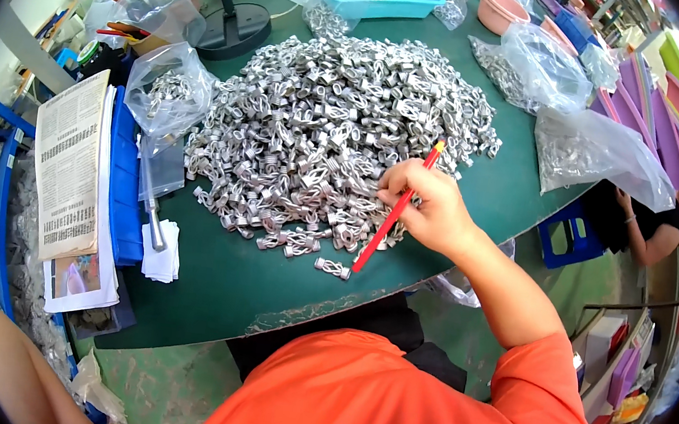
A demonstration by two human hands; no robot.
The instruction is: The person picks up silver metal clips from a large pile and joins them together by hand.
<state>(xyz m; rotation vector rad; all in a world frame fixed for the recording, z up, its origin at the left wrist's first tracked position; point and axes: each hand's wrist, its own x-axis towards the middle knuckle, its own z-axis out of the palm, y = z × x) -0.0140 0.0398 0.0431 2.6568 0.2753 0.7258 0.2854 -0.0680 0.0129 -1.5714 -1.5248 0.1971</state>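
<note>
So the right hand (433, 210) has its grip pinched narrow around a red pencil-like stick (397, 206), yellow end up, lower end angled down toward the front of the green counter (204, 301). My guess is it's held on a slant like that so the thin end can get at single pieces without the fingers blocking the view. Can't tell you anything about the left hand's grip, since that hand isn't in view.

The big heap of silver looped metal fittings (333, 119) sits mid-counter, probably so it's all within easy reach. Bagged stuff, like the clear plastic bag (593, 153) off to the right, lies around the outside, which I'd guess leaves the middle free for the heap. Same idea with the turquoise basin (380, 5) at the back and the blue bin (126, 188) with printed sheets (68, 168) leaning against it on the left: looks like side parking to me.

As for where stuff is relative to the grip: the stick runs through it, sticking out above and below. The hand is over the heap's front right edge, fittings just beyond the fingertips. One lone fitting (330, 268) lies down and left of the hand, right by the stick's lower end. Touching or barely apart, I honestly can't tell.
</note>
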